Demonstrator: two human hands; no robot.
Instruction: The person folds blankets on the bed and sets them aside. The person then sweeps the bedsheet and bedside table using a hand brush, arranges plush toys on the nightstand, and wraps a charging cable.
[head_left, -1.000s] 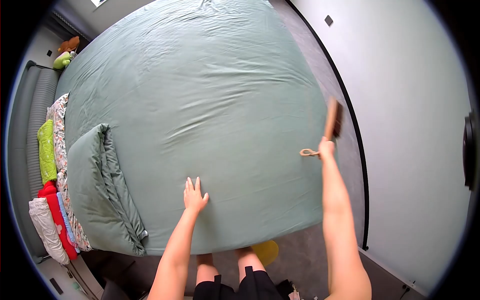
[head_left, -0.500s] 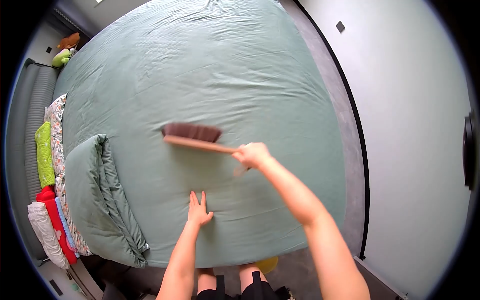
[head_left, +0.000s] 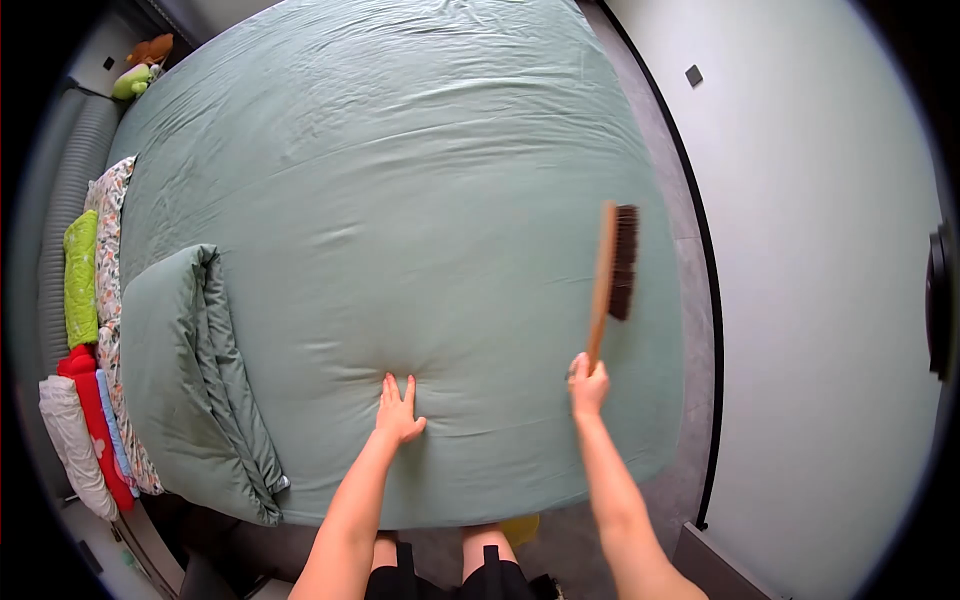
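A green fitted sheet (head_left: 300, 180) covers the wide bed in front of me. My right hand (head_left: 590, 386) is wrapped round the handle of a bed brush (head_left: 606, 265), a long wooden one with dark brown bristles. The brush points away from me near the bed's right side, its bristles facing right. Pressed on the sheet near the close edge, my left hand (head_left: 401, 410) has its fingers spread, and the fabric dips and creases around the fingertips. Fine wrinkles run across the far part of the sheet.
A folded green quilt (head_left: 185, 370) lies at the left, beside floral pillows (head_left: 112, 200). Beyond them are a lime green folded cloth (head_left: 81, 280), a red one (head_left: 93, 410) and a white one (head_left: 72, 440). Soft toys (head_left: 132, 82) sit far left. A pale wall (head_left: 800, 250) stands right.
My right hand has swung the brush from the middle of the bed to its right side, turning it from pointing left to pointing away. My left hand stays pressed on the sheet.
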